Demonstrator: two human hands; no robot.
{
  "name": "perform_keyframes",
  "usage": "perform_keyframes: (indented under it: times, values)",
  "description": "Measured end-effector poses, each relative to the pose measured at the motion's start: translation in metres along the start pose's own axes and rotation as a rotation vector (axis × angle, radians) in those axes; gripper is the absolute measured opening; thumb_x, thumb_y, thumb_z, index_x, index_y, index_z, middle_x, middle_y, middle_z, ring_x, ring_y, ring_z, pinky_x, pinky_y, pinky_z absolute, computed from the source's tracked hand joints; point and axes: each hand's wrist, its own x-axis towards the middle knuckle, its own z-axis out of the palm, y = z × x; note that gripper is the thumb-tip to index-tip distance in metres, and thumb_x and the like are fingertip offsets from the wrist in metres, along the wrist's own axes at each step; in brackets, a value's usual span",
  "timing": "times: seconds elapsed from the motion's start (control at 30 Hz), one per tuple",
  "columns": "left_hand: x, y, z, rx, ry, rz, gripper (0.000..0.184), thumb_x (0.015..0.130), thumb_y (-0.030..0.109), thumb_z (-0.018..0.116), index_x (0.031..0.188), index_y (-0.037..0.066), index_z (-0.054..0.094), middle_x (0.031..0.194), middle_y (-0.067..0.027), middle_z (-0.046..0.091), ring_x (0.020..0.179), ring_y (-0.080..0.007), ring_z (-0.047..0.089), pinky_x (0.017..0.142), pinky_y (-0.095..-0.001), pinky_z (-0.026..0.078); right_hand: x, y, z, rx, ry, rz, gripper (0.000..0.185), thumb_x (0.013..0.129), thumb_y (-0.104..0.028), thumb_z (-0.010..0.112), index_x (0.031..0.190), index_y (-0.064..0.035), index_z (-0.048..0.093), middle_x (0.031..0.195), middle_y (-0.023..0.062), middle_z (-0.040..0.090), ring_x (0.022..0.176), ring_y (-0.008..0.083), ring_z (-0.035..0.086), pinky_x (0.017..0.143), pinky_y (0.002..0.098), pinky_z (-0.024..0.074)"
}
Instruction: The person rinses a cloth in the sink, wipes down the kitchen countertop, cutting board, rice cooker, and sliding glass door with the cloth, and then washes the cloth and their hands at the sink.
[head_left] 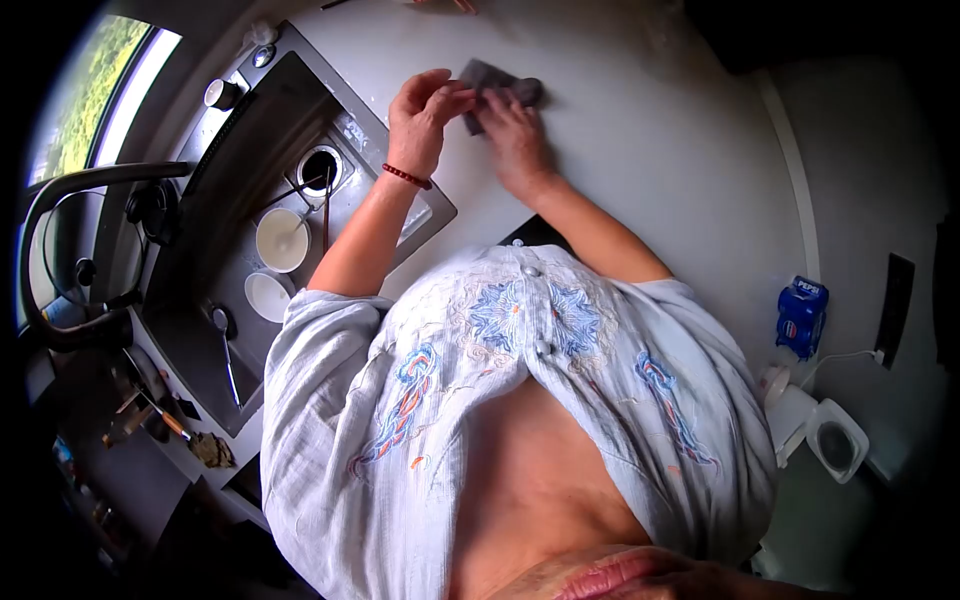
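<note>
My right hand (515, 140) lies on a dark grey cloth (486, 76) on the white countertop (660, 150). Its fingers press into the bunched cloth, and a rounded fold of it sticks out past the fingertips. Just left of it, my left hand (425, 110), with a red bead bracelet (406, 177) at the wrist, is raised slightly with bent fingers. Its thumb and fingertips come together at the cloth's near-left edge, close to the right fingers. Whether they pinch the cloth or something small is hidden.
Left of my arms is a sink (195, 290) holding a white bowl (283, 240), another bowl (268, 296), chopsticks (327, 215) and a ladle (224, 335). A black faucet (100, 175) arches at the far left. A blue Pepsi pack (802, 318) stands at right.
</note>
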Motion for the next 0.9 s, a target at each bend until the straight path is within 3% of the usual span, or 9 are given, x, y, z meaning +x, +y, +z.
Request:
perform_keyframes:
  times: [0.07,0.17,0.3,0.37,0.43,0.5,0.63,0.77,0.9]
  values:
    - [-0.021,0.011,-0.008,0.039,-0.007,0.054,0.018,0.09,0.002,0.047,0.106,-0.005,0.05,0.098,-0.0146,0.059,0.089,-0.0221,0.063,0.08,-0.03,0.052,0.013,-0.042,0.004,0.429,-0.051,-0.075,0.029,0.074,0.005,0.051,0.101,-0.0021,0.058,0.108,0.0188,0.055,0.106,0.0364,0.049,0.089,0.0422,0.0403]
    - [-0.042,0.036,-0.022,0.196,-0.003,0.253,0.017,0.09,-0.002,0.044,0.106,-0.005,0.05,0.1,-0.0138,0.059,0.092,-0.0218,0.062,0.082,-0.0303,0.051,0.01,-0.056,-0.013,0.71,0.014,0.131,0.032,0.078,0.01,0.045,0.106,-0.0002,0.057,0.109,0.0172,0.058,0.106,0.0309,0.054,0.091,0.0327,0.0425]
    - [-0.056,0.043,-0.03,0.296,-0.064,0.349,0.019,0.091,-0.002,0.042,0.109,-0.005,0.049,0.107,-0.0147,0.057,0.096,-0.0232,0.06,0.084,-0.0333,0.051,-0.037,0.004,-0.099,0.541,0.218,0.233,0.033,0.073,0.014,0.037,0.099,0.0023,0.056,0.12,0.0192,0.051,0.104,0.0283,0.055,0.086,0.033,0.0447]
    - [-0.057,0.022,-0.029,0.355,-0.156,0.261,0.021,0.089,-0.005,0.042,0.109,-0.005,0.049,0.105,-0.0127,0.057,0.095,-0.0201,0.06,0.082,-0.0307,0.05,-0.075,0.041,-0.116,0.274,0.008,0.39,0.022,0.074,0.005,0.042,0.091,0.0012,0.055,0.127,0.0224,0.045,0.112,0.0349,0.049,0.091,0.0361,0.0421]
    - [-0.064,0.016,-0.016,0.456,-0.225,0.108,0.021,0.087,-0.005,0.045,0.107,-0.004,0.049,0.104,-0.0104,0.057,0.092,-0.0165,0.06,0.08,-0.0278,0.049,-0.108,0.055,-0.095,0.063,-0.162,0.261,0.023,0.071,0.0,0.047,0.093,-0.0021,0.055,0.137,0.0252,0.032,0.129,0.0446,0.024,0.105,0.0511,0.0176]
    - [-0.066,0.013,-0.012,0.655,-0.331,0.322,0.024,0.083,-0.004,0.051,0.106,0.0,0.052,0.106,-0.0144,0.055,0.093,-0.0211,0.059,0.076,-0.0281,0.048,-0.085,0.018,-0.084,0.129,-0.299,0.19,0.024,0.07,-0.005,0.051,0.094,-0.0054,0.055,0.139,0.0231,0.029,0.131,0.0454,0.016,0.104,0.0576,0.0098]
    - [-0.065,0.012,-0.037,0.786,-0.197,0.476,0.026,0.081,-0.004,0.053,0.107,0.001,0.053,0.11,-0.0153,0.053,0.092,-0.0254,0.058,0.075,-0.0303,0.048,-0.021,-0.031,-0.034,0.17,-0.485,-0.068,0.03,0.073,-0.011,0.058,0.102,-0.0095,0.052,0.142,0.0174,0.026,0.133,0.0434,0.013,0.104,0.0579,0.009]
    - [-0.057,0.029,-0.082,0.897,0.028,0.543,0.028,0.08,-0.003,0.055,0.108,0.001,0.053,0.114,-0.0163,0.052,0.099,-0.0315,0.054,0.083,-0.0336,0.045,0.06,-0.05,0.029,0.092,-0.441,-0.195,0.052,0.075,-0.017,0.063,0.121,-0.0145,0.038,0.144,0.014,0.02,0.132,0.0421,0.013,0.104,0.0561,0.0114]
    - [-0.052,0.047,-0.109,0.917,0.213,0.514,0.027,0.079,-0.003,0.055,0.106,0.001,0.055,0.114,-0.0162,0.052,0.103,-0.0308,0.053,0.087,-0.0338,0.042,0.149,-0.067,0.1,-0.015,-0.399,-0.129,0.056,0.08,-0.03,0.058,0.128,-0.0171,0.033,0.145,0.0125,0.018,0.132,0.0427,0.014,0.105,0.0554,0.0122]
